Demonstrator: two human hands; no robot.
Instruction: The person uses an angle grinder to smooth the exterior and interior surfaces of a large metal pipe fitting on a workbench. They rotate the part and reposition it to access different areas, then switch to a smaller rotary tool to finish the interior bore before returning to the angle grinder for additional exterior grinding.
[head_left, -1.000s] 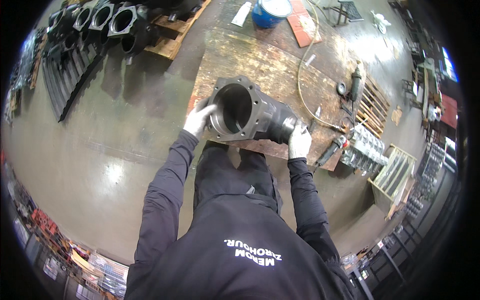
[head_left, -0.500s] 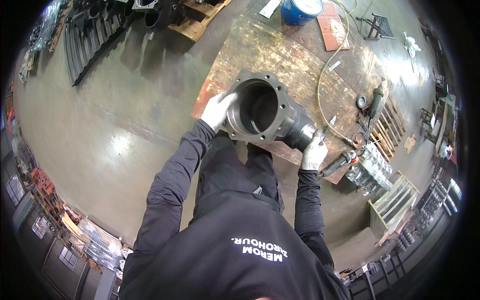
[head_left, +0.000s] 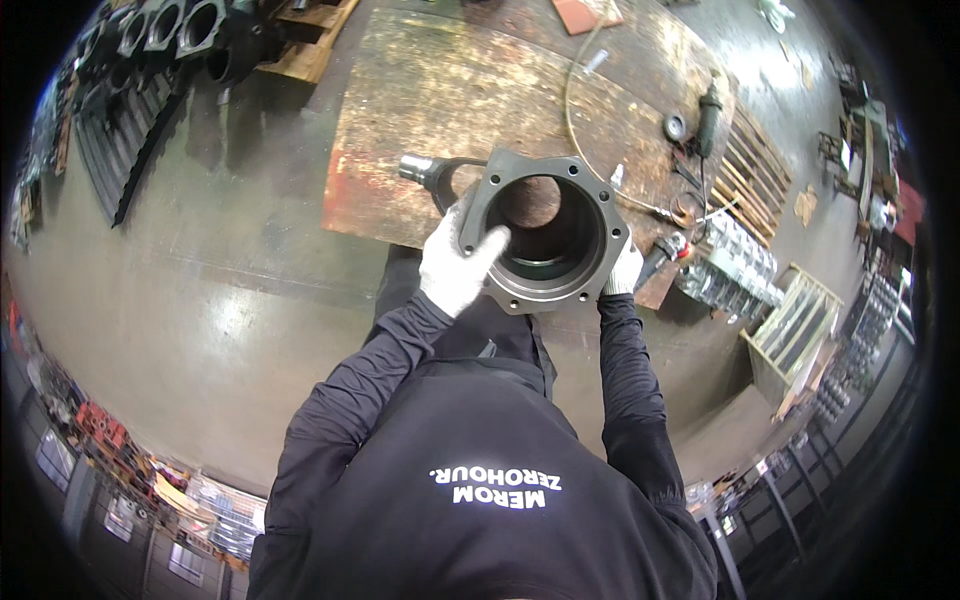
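Floor: smooth grey concrete (head_left: 200, 300), glossy under overhead light. Worn wooden worktop (head_left: 450, 100). Slatted wooden pallet (head_left: 755, 170) to its right.

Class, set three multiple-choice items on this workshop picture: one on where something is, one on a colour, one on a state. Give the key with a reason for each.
1. Where is the left hand?
A. On the flange rim of the metal housing
B. On the floor
C. On the wooden pallet

2. What colour are the gloves on both hands?
A. Red
B. White
C. Blue

3. How is the housing placed?
A. Lying flat on the workbench, untouched
B. Hanging from a hook
C. Held between both hands, its round opening facing the camera

Key: 1 A, the left fingers rest on the flange's near-left edge. 2 B, the left glove and the right hand both show white. 3 C, the hands grip opposite sides and the bore is seen straight through, above the worn workbench.
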